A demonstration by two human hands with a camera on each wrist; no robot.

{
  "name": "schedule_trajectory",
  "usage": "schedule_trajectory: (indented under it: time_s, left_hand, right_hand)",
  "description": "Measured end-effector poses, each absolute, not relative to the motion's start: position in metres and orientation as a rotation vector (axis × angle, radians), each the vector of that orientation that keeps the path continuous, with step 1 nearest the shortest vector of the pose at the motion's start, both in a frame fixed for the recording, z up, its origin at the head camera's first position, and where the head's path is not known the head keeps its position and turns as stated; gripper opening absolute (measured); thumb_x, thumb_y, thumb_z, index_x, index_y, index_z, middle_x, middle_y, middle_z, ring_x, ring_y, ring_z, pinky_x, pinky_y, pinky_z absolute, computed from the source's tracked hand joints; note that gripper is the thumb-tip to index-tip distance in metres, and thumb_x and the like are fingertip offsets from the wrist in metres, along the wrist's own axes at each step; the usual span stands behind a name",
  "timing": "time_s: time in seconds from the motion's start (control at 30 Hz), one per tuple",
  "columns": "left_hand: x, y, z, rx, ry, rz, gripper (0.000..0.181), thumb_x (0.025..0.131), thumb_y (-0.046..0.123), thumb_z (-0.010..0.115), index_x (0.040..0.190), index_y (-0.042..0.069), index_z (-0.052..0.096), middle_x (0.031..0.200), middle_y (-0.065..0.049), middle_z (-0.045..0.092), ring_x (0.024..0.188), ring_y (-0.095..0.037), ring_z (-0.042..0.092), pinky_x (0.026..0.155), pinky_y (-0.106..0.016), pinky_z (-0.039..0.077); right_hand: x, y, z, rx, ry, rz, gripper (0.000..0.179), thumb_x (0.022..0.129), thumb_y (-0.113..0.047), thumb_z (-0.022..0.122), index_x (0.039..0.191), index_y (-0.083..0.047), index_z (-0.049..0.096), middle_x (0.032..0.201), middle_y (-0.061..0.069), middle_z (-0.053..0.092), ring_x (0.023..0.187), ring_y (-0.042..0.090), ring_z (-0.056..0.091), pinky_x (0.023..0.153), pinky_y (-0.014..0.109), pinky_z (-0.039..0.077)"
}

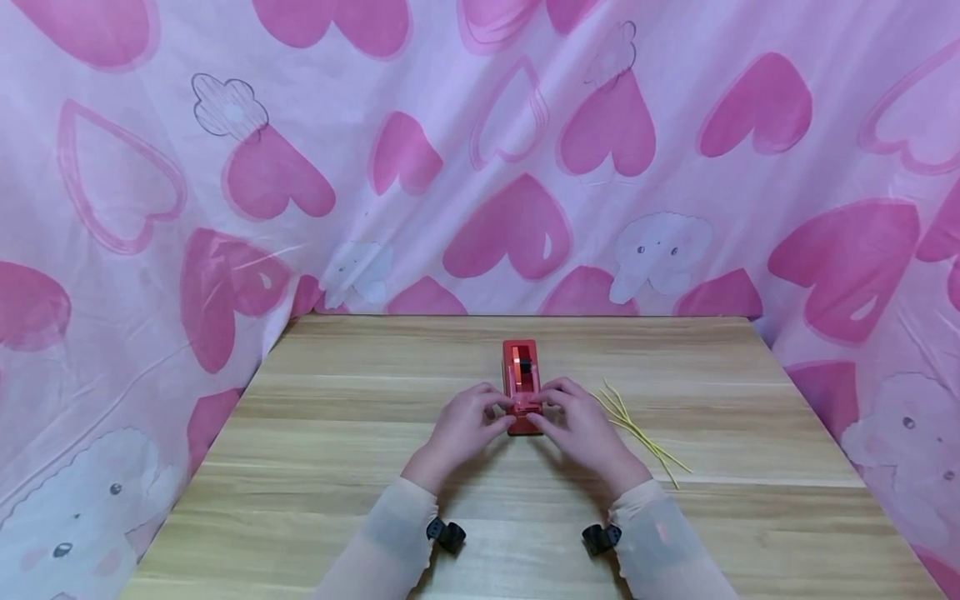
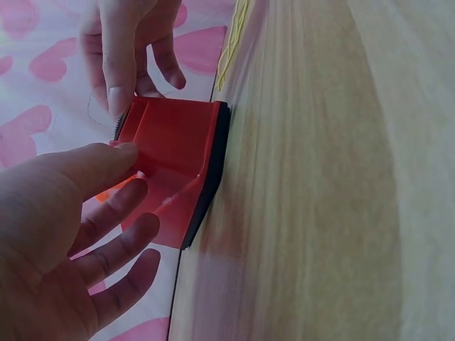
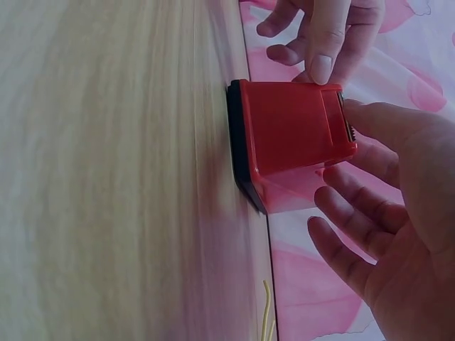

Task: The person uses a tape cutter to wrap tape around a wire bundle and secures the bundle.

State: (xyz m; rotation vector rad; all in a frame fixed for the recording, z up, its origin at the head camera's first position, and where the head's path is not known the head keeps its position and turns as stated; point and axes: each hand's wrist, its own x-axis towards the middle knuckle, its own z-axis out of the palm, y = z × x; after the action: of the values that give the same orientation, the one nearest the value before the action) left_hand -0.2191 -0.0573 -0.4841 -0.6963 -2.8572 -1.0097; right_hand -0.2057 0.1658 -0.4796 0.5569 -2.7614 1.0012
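A red tape dispenser [image 1: 528,387] [image 2: 174,138] [image 3: 288,128] with a black base stands upright on the wooden table, an orange roll [image 1: 517,367] inside it. Its toothed cutter edge faces the person. On the left side of that near end, my left hand [image 1: 465,427] [image 2: 75,213] holds the dispenser with thumb and index finger, the other fingers loosely bent beside it. Opposite, my right hand [image 1: 583,429] [image 3: 419,213] grips it the same way, thumb right at the cutter edge in the right wrist view. Fingers partly hide the cutter in the head view.
Several thin yellow strands [image 1: 639,435] lie crossed on the table [image 1: 360,383], just right of the right hand. A pink and white curtain [image 1: 450,208] with hearts hangs behind the table and at both sides. Each wrist carries a small black camera.
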Motion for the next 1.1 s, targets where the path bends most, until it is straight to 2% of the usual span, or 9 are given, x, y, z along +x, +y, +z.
schedule_trajectory:
  time_s: [0.33, 0.53, 0.87, 1.1]
  left_hand:
    - [-0.220, -0.055, -0.484, -0.672, -2.857, -1.021, 0.025, 0.096, 0.031, 0.075, 0.119, 0.023, 0.076, 0.107, 0.009, 0.066, 0.088, -0.011, 0.063, 0.076, -0.022, 0.051]
    - [-0.219, -0.052, -0.483, -0.614, -2.853, -1.205, 0.025, 0.095, 0.032, 0.077, 0.119, 0.025, 0.076, 0.104, 0.008, 0.065, 0.086, -0.010, 0.060, 0.074, -0.022, 0.052]
    - [-0.219, -0.049, -0.482, -0.534, -2.809, -1.384, 0.021, 0.095, 0.031, 0.077, 0.115, 0.026, 0.077, 0.107, 0.007, 0.066, 0.080, -0.011, 0.059, 0.067, -0.024, 0.052]
    - [-0.219, -0.047, -0.484, -0.491, -2.804, -1.434, 0.019, 0.094, 0.030, 0.077, 0.113, 0.026, 0.078, 0.106, 0.005, 0.066, 0.080, -0.011, 0.059, 0.066, -0.023, 0.053]
  right_hand:
    - [-0.206, 0.164, -0.478, 0.559, -2.770, 1.005, 0.027, 0.092, -0.027, 0.081, 0.117, -0.018, 0.076, 0.120, -0.003, 0.063, 0.109, 0.019, 0.063, 0.095, 0.042, 0.056]
    - [-0.205, 0.166, -0.478, 0.545, -2.766, 1.032, 0.027, 0.090, -0.020, 0.082, 0.115, -0.016, 0.075, 0.118, -0.002, 0.063, 0.107, 0.023, 0.065, 0.092, 0.042, 0.058]
    - [-0.207, 0.168, -0.480, 0.493, -2.760, 1.017, 0.020, 0.090, -0.018, 0.082, 0.110, -0.018, 0.075, 0.114, -0.004, 0.063, 0.104, 0.019, 0.064, 0.091, 0.043, 0.059]
    - [-0.207, 0.170, -0.482, 0.476, -2.776, 1.050, 0.018, 0.092, -0.020, 0.080, 0.109, -0.020, 0.075, 0.108, -0.007, 0.064, 0.096, 0.014, 0.062, 0.083, 0.036, 0.057]
